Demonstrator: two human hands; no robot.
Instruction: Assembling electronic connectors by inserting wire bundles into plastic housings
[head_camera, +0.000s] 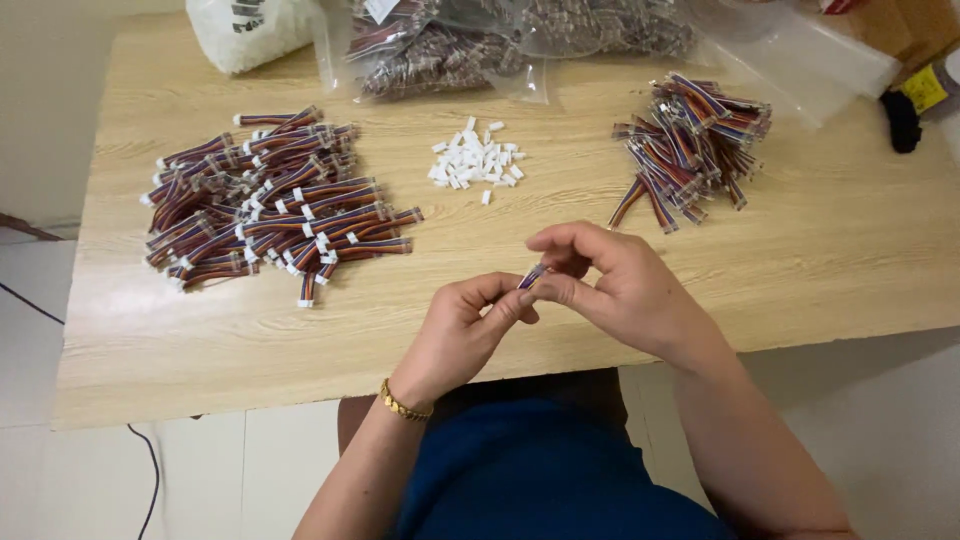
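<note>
Both hands meet over the near edge of the wooden table (820, 260), raised a little off it, so the short multicoloured ribbon cable (533, 276) between them sits close under the eye for fine work. The left hand (462, 335) pinches the cable's lower end between thumb and forefinger, while the right hand (620, 285) closes its thumb and first fingers on the upper end, the other fingers curled out of the way. The cable is a stubby flat bundle of thin wires in red, blue, orange and dark strands; only a small part shows between the fingertips, and whether a white connector is already on its end is hard to make out. The supplies lie in a row within easy reach: a wide heap of cables with white connectors (265, 205) to the left, a small pile of loose white plastic housings (475, 160) in the middle, and a tighter heap of cables (690, 145) to the right that appear to lack white ends. Clear plastic bags of more cables (450, 45) lie along the far edge.
</note>
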